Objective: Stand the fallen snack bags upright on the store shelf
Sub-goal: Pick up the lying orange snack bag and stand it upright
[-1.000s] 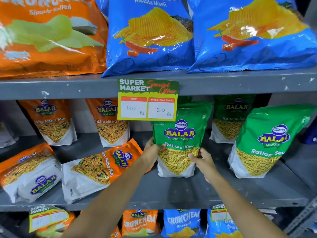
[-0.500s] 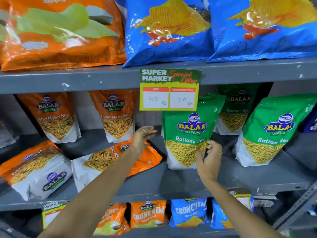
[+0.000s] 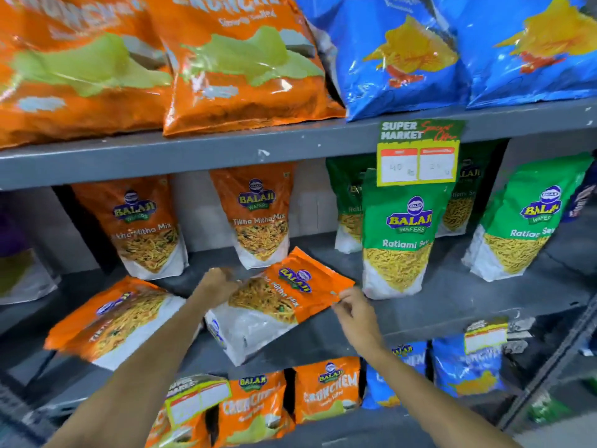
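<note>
An orange Tikha Mitha Mix bag (image 3: 274,302) lies flat and slanted on the grey middle shelf (image 3: 452,305). My left hand (image 3: 218,282) rests on its left upper edge, fingers curled over it. My right hand (image 3: 350,305) pinches its right top corner. A second fallen orange bag (image 3: 113,321) lies flat to the left, untouched. Two orange bags (image 3: 258,218) stand upright at the back. A green Ratlami Sev bag (image 3: 399,240) stands upright just right of my hands.
More green bags (image 3: 523,227) stand at the right. Big orange and blue chip bags fill the top shelf (image 3: 226,150). A price tag (image 3: 420,153) hangs from its edge. Small Crunchem bags (image 3: 326,389) line the lower shelf.
Both hands have left the green Ratlami Sev bag, which now stands upright, and moved left onto the fallen orange bag. The view has shifted left.
</note>
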`<action>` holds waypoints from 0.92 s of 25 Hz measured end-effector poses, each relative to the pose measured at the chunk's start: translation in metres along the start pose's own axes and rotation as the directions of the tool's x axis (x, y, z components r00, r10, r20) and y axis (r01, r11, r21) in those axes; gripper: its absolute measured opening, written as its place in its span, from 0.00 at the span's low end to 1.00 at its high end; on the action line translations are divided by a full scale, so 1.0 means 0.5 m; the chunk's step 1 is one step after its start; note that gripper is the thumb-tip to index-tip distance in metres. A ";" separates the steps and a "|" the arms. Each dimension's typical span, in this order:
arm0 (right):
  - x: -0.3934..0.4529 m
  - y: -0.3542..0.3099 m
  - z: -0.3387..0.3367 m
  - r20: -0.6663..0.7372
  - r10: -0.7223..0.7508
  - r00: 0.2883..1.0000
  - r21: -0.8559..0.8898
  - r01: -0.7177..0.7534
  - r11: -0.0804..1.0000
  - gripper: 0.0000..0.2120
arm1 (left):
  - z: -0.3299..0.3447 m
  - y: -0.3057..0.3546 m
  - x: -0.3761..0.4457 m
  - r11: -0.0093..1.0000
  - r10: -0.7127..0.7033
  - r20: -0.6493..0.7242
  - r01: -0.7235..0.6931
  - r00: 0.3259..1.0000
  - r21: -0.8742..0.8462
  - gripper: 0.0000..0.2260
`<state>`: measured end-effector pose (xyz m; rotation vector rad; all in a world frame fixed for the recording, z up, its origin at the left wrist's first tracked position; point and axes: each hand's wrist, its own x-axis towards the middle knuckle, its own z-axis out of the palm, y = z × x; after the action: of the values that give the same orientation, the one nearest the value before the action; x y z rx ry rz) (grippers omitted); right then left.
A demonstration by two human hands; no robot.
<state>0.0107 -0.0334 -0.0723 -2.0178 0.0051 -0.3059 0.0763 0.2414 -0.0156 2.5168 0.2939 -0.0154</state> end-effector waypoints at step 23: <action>-0.088 -0.108 0.041 0.341 0.656 0.673 0.413 -0.735 0.538 0.12 | 0.057 -0.006 -0.163 0.738 -0.075 0.451 0.354 0.889 -0.574 0.13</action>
<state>-0.0342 0.0150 -0.0425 -1.3271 0.5821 0.3451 -0.0025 0.2105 -0.0345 1.7154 0.3534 -0.4505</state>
